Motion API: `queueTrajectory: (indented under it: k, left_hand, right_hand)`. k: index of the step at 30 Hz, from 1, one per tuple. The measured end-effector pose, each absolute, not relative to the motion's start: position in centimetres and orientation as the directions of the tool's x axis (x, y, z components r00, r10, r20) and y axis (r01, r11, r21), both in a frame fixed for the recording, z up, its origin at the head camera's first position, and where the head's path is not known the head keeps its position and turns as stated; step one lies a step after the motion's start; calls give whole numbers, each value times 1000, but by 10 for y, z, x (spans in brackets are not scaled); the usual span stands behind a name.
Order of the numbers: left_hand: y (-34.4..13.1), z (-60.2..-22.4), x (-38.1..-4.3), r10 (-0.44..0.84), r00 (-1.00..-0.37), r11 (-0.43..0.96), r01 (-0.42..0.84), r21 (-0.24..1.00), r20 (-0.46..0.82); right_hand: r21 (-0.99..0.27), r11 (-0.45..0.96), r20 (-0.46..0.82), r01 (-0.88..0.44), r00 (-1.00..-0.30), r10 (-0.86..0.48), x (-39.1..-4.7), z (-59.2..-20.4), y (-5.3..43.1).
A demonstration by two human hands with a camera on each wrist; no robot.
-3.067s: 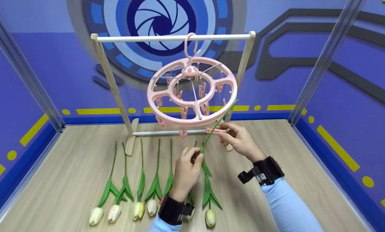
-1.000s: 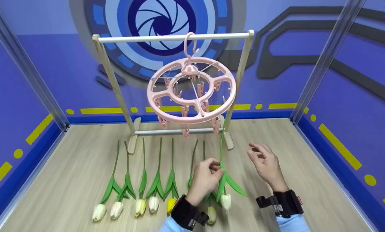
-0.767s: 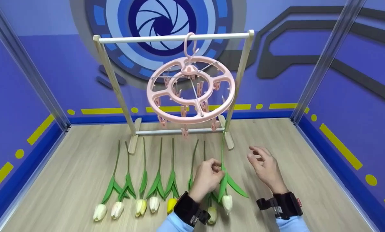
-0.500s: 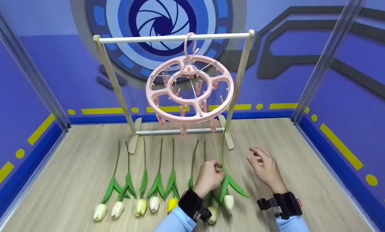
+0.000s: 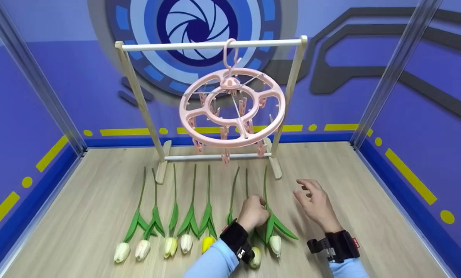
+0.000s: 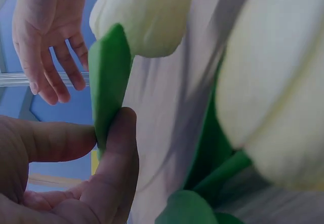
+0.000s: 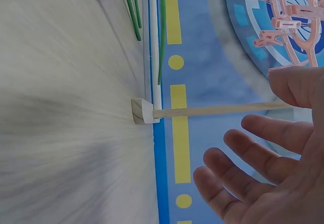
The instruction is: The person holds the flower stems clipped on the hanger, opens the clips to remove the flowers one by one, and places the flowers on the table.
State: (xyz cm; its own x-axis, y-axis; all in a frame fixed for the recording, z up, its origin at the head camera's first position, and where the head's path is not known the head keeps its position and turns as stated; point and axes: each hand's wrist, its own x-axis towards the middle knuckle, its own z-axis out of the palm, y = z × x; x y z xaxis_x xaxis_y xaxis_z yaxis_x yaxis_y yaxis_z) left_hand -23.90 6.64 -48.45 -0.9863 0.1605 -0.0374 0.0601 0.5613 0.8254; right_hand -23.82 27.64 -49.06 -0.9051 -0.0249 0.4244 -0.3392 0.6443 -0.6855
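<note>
In the head view my left hand (image 5: 254,212) pinches a white tulip (image 5: 275,245) at its leaves, low over the table at the right end of a row of tulips. The left wrist view shows thumb and finger on a green leaf (image 6: 109,77), below the pale bloom (image 6: 152,21). My right hand (image 5: 316,202) is held to the right of this tulip, fingers loosely bent, holding nothing. A round pink clip hanger (image 5: 230,143) hangs beyond both hands, with pink clothespins (image 5: 225,156) dangling from it.
The hanger hooks over the white top rail (image 5: 168,46) of a wooden stand (image 5: 137,90). Several tulips, among them a white one (image 5: 122,253) and a yellow one (image 5: 208,244), lie side by side with stems pointing toward the stand. Blue panels (image 5: 53,88) enclose the table.
The tulip's stem came away from the hanger's clothespin, and my left hand carried it right and down to the table. My right hand let go of the clothespin and drew back rightward.
</note>
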Motion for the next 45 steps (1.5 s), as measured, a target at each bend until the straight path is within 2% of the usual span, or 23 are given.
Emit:
queueTrajectory:
  k: [9, 18, 26, 36, 41, 45]
  left_hand:
    - [71, -490, -243, 162, -982, 597, 17, 802, -100]
    - [75, -490, -243, 171, -977, 653, 18, 757, -124]
    - [72, -484, -238, 189, -969, 648, 3, 762, -157]
    - [57, -455, -223, 325, -930, 623, 72, 779, -174]
    - [33, -438, -219, 406, -906, 562, 148, 814, -116]
    - [4, -430, -215, 379, -925, 535, 208, 819, -12]
  right_hand:
    - [-713, 623, 386, -322, -922, -35, -238, -494, 276]
    - [-703, 628, 402, -333, -915, -36, -239, -494, 276]
    - [-703, 642, 375, -305, -926, -29, -239, -495, 278]
    - [-679, 653, 406, -336, -913, -47, -238, -494, 285]
    - [-631, 680, 438, -373, -895, -84, -236, -492, 288]
    - [-575, 712, 463, -403, -878, -123, -233, -490, 288]
